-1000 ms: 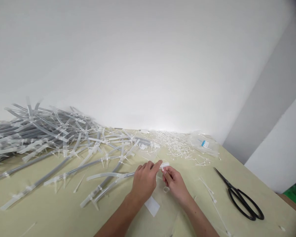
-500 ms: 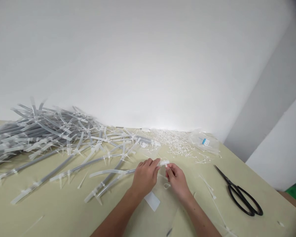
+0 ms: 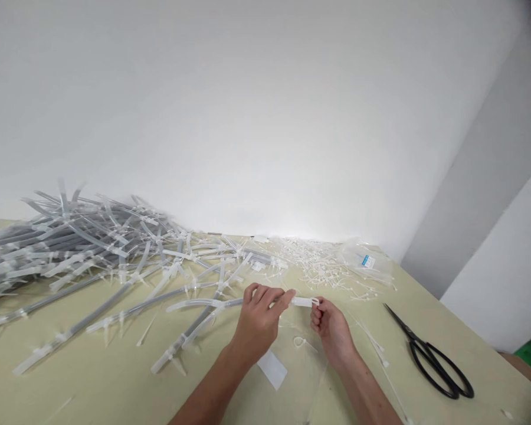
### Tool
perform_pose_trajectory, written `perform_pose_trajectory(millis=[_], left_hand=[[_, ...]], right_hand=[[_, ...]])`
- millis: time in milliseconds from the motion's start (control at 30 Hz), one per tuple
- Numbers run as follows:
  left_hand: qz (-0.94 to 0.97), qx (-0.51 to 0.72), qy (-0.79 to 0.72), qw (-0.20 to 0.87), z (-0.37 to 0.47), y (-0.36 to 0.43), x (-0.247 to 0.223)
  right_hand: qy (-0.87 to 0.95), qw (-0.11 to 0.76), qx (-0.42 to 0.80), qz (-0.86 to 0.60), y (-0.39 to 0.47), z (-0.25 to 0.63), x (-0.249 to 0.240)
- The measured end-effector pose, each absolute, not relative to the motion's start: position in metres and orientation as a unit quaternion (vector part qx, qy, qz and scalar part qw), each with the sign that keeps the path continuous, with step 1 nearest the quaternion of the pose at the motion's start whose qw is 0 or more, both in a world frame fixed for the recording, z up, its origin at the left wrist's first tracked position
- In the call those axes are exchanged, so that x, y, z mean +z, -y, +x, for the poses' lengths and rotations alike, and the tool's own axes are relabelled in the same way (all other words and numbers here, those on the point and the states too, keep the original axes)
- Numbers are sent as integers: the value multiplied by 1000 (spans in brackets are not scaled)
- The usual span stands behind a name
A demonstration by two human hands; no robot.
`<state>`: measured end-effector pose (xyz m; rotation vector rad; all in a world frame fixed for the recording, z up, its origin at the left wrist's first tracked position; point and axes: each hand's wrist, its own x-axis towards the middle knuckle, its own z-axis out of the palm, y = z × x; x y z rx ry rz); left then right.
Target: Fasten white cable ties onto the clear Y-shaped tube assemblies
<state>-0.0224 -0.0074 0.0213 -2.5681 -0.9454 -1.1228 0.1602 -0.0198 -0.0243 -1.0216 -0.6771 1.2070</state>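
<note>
Our left hand (image 3: 261,319) is closed round a tube assembly (image 3: 303,301), its white end poking out toward 3 o'clock. Right hand (image 3: 334,330) pinches a thin white loop (image 3: 315,301), likely a cable tie, at that tip; can't tell if it encircles the tube. Change: our right hand has slid outward, baring more tube between hands, so we judge work is now at the tip. Loose tie (image 3: 300,341) 6 o'clock, tie pile (image 3: 318,260) 1, scissors (image 3: 440,359) 4, tube heap (image 3: 79,239) 10.
</note>
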Motion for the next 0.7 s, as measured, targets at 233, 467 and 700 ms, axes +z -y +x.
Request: perform_pose_trajectory(millis=[233,467,700], left_hand=[[-818,-498,213,195,-24,27,41],[-888,-321,297,143,-35,0,30],[-901,-247,347,81,-40,-10,18]], right_hand=[[335,634,565,-409,29,154,-12],[396,577,510,-500,22,151,-27],[471,501,475,-549,25,149,-33]])
